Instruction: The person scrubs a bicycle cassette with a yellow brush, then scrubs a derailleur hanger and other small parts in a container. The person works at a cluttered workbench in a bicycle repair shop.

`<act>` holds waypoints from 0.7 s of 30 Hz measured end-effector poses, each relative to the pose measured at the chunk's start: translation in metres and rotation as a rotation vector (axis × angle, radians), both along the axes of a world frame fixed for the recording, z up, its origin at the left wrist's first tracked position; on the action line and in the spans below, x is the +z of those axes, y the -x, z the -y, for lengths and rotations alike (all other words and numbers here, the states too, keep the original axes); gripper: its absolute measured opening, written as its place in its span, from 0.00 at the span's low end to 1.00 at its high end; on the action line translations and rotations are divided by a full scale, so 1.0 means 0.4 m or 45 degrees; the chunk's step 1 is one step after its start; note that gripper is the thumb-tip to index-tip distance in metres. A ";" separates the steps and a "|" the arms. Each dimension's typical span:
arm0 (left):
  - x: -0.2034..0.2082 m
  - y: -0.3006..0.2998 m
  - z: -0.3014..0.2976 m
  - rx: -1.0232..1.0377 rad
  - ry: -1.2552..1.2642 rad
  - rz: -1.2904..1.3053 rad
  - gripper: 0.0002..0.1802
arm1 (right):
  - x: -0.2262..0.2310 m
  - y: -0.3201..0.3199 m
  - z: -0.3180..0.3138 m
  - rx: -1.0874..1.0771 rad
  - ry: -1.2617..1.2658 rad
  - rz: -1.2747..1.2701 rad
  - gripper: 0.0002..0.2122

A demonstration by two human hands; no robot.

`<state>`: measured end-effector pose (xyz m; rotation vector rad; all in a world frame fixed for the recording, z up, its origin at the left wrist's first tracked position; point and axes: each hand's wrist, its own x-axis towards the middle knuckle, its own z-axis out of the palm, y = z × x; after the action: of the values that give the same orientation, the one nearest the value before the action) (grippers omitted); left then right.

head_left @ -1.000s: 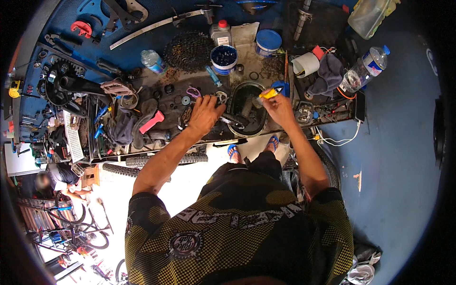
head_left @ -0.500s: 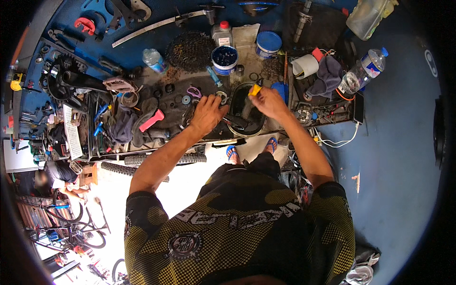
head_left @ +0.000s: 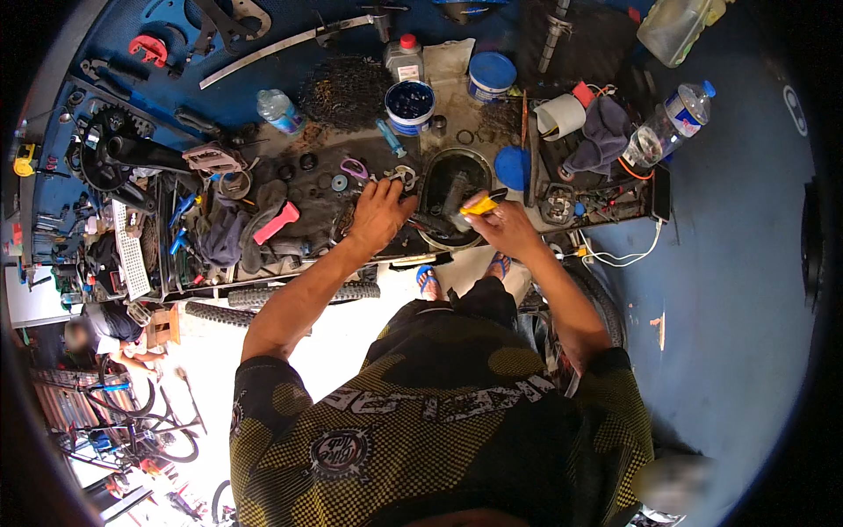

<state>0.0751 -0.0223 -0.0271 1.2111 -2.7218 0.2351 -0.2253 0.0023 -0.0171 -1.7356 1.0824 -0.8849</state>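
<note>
In my right hand (head_left: 507,227) is a yellow-handled tool (head_left: 479,206) with a dark end, held over the right part of an oval dark basin (head_left: 485,164). My fingers are closed around it; its exact kind is unclear. My left hand (head_left: 381,216) rests at the basin's left side, fingers curled over a dark bar-shaped part (head_left: 433,223) that reaches into the basin. The hand hides most of that part's left end. Dark liquid and a greyish shape show inside the basin.
Behind the basin stand a tub of dark blue grease (head_left: 410,104) and a blue-lidded tub (head_left: 492,75). A blue syringe (head_left: 392,139) and purple-handled scissors (head_left: 354,169) lie leftward. A water bottle (head_left: 672,127) stands right. Another person (head_left: 114,329) is at far left.
My right hand has come down and nearer to me, turning the yellow-handled tool so its dark end shows. The left hand stays almost in place.
</note>
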 end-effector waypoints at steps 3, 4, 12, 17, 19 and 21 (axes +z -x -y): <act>0.003 -0.003 -0.006 -0.006 0.018 0.030 0.13 | 0.015 0.017 0.006 -0.061 -0.010 -0.102 0.10; 0.007 -0.001 -0.007 -0.001 0.018 0.042 0.13 | 0.036 0.013 0.021 -0.073 -0.016 -0.178 0.10; 0.020 0.017 0.003 -0.113 0.124 0.019 0.11 | 0.020 -0.107 0.084 0.155 0.081 -0.268 0.11; 0.013 0.019 -0.008 -0.077 0.093 0.006 0.15 | 0.067 -0.017 0.064 0.155 0.007 -0.177 0.10; 0.024 0.019 -0.011 0.001 -0.003 0.008 0.16 | 0.087 -0.025 0.053 0.077 -0.051 -0.208 0.09; 0.025 0.025 -0.011 0.029 -0.036 -0.020 0.16 | 0.066 -0.033 0.017 -0.028 -0.069 -0.026 0.10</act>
<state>0.0652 -0.0180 -0.0171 1.2465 -2.7084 0.1892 -0.2121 -0.0044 0.0091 -1.6944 1.1307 -0.8456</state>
